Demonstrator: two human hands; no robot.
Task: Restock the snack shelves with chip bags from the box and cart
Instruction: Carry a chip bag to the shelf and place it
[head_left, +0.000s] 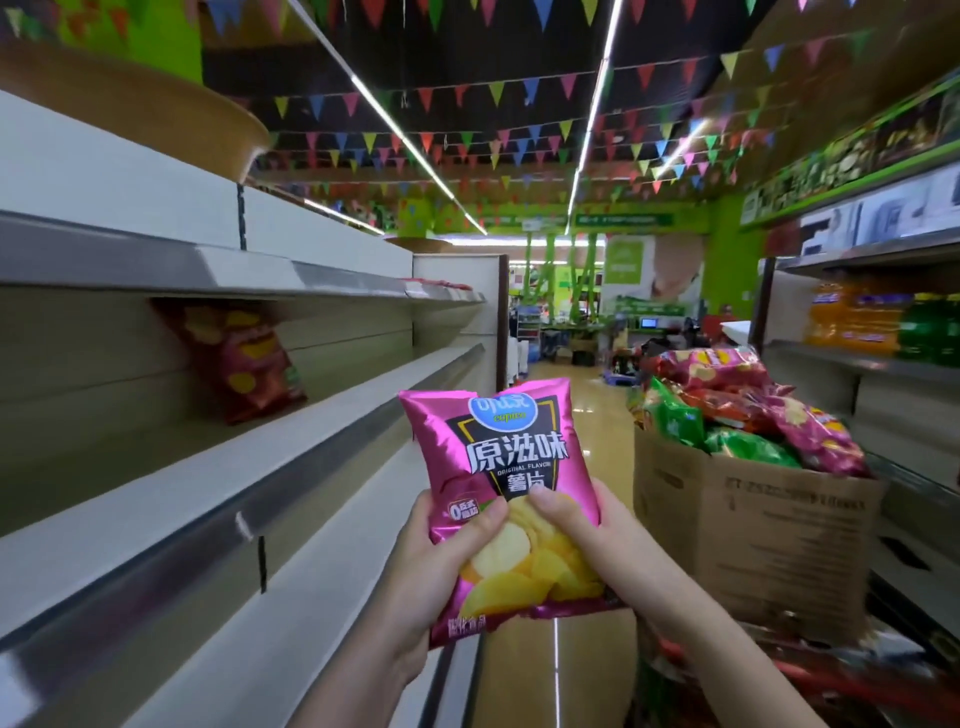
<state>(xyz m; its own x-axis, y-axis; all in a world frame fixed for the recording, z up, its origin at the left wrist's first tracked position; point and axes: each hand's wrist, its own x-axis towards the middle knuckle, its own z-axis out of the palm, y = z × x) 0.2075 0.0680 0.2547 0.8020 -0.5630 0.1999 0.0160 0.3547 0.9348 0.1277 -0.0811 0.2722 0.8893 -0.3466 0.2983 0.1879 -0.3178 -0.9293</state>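
One red chip bag (244, 358) stands shelved; restocking looks barely begun.
Both hands, left hand (431, 566) and right hand (587, 525), pinch a glossy pink foil chip bag (498, 467); the brown cardboard box (753, 525) remains heaped.

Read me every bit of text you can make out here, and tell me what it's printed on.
"原滋味": pink chip bag, front, large characters.
"ORIGINAL FLAVOR": same bag, beneath those.
"薯片": same bag, below that.
Blue logo at the bag's top: blurred.
"0" badge, bag's lower left: rest unreadable.
Cardboard box print: too blurred.
Drink bottles labels, green hanging signs: unreadable.
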